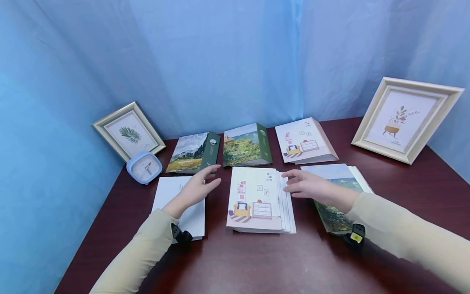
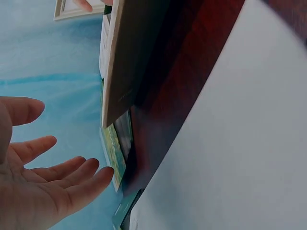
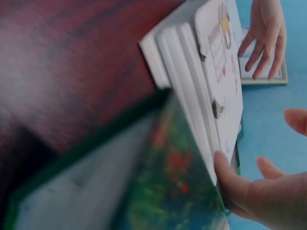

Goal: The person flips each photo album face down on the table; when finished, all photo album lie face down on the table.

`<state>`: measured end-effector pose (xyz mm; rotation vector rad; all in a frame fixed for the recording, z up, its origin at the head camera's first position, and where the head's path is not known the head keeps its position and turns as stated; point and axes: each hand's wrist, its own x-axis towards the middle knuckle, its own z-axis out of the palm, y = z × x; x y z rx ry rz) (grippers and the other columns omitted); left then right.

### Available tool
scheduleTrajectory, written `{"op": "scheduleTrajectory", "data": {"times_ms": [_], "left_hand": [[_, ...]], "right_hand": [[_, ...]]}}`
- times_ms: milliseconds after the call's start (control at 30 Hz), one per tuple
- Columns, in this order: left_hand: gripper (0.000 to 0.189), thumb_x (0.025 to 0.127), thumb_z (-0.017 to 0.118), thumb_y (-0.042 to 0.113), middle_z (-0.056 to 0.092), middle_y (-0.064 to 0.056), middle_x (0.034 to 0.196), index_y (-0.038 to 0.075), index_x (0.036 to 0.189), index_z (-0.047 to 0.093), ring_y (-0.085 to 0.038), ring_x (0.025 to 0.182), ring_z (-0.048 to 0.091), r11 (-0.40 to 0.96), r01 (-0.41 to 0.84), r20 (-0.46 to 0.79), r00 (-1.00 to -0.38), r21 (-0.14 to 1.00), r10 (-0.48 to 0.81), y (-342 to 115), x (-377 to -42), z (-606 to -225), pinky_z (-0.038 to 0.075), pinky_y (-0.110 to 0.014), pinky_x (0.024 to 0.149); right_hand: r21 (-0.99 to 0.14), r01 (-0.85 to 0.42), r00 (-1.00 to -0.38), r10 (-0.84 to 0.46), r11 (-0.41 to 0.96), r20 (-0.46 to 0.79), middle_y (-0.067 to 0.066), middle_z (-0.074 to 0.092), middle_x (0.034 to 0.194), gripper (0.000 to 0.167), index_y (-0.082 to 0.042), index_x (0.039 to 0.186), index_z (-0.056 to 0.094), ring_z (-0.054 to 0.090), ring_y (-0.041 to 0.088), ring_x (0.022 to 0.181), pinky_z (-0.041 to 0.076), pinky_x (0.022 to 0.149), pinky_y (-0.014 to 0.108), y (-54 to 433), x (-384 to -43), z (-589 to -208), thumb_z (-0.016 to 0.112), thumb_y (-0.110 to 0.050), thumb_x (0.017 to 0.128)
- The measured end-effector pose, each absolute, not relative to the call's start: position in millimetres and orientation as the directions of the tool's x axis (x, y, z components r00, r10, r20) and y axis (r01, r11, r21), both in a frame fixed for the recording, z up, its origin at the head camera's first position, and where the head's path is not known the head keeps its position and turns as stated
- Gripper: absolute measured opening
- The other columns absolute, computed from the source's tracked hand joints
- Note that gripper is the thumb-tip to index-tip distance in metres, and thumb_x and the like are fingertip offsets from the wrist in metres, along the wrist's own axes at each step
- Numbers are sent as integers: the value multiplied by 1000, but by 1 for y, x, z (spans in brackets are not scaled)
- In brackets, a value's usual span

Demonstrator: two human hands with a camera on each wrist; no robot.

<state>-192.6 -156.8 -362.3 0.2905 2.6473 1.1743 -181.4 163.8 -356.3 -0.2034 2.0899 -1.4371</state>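
The album (image 1: pixel 249 194), white with a drawn yellow armchair and drawers, lies cover up at near centre, pale pages showing along its right side. The right hand (image 1: pixel 312 188) is at its far right corner; the left hand (image 1: pixel 193 189) is apart, leftward.

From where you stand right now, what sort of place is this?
Perhaps a desk corner made up as a small filming or display set: plain blue curtains hang behind a dark reddish table, where book-like folders lie in two rows.
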Motion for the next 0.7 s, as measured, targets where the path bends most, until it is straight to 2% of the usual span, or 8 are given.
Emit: {"op": "scheduleTrajectory", "data": {"times_ms": [233, 500, 700], "left_hand": [[51, 97, 55, 24, 40, -12, 147, 17, 145, 38, -30, 132, 44, 588, 19, -177, -945, 809, 273, -141, -185, -374, 42, -48, 103], [50, 97, 53, 16, 40, -18, 145, 8, 144, 37, -33, 128, 47, 448, -73, -231, -923, 891, 309, -130, -182, -389, 51, -42, 92], [49, 98, 52, 14, 41, -20, 143, 9, 145, 37, -34, 126, 49, 395, -108, -249, -911, 912, 327, -129, -181, -393, 52, -41, 90]], "right_hand": [[-850, 228, -805, -399, 475, -439, 35, 21, 144, 70, 2, 145, 25, 37, 43, 130, 38, 104, 52, 163, -167, -359, 62, -14, 89], [-806, 239, -814, -340, 541, -470, 35, 25, 141, 72, 3, 144, 27, 42, 39, 124, 40, 103, 50, 152, -164, -361, 65, -15, 86], [-817, 249, -816, -342, 520, -466, 36, 22, 141, 72, 5, 144, 26, 42, 41, 124, 41, 102, 51, 151, -161, -366, 64, -12, 86]]}}
